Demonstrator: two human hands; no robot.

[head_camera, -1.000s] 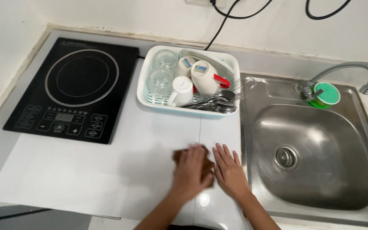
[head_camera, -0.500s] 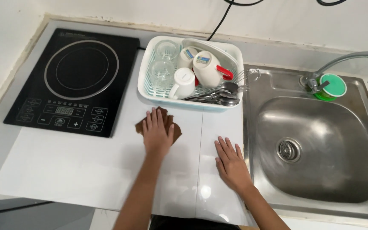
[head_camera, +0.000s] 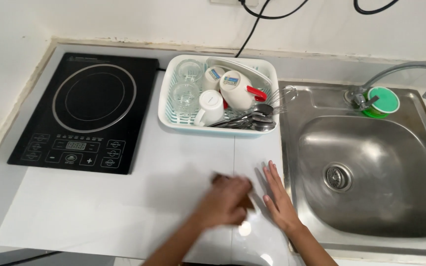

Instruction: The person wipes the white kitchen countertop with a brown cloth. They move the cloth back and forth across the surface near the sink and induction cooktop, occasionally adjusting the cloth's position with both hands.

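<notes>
Since half a second ago the left hand (head_camera: 225, 199) has swept the brown cloth (head_camera: 246, 201) down from just below the dish rack (head_camera: 173, 116) to the near part of the white tabletop (head_camera: 124, 197), and it is blurred with motion now. Only a dark corner of the cloth shows by the wrist side and a sliver above the knuckles; the rest lies hidden under the palm. Its fingers look curled down onto the cloth, pressing it flat against the tabletop, though the blur keeps me from telling how tightly. The right hand (head_camera: 279, 199) lies flat just beside it, fingers (head_camera: 272, 172) spread and straight, holding nothing, close to the edge of the steel sink (head_camera: 371, 162). The cloth looks soft and limp, light, probably damp, so it should slide easily on the glossy surface and bunch up if pushed from one edge; a flat palm over its middle seems the surest hold. Behind stand the rack with glasses, white mugs (head_camera: 210, 106) and cutlery (head_camera: 252, 123), a black induction hob (head_camera: 87, 111) to the left, and a tap (head_camera: 405, 74) with a green scrubber (head_camera: 383, 101) over the sink.
</notes>
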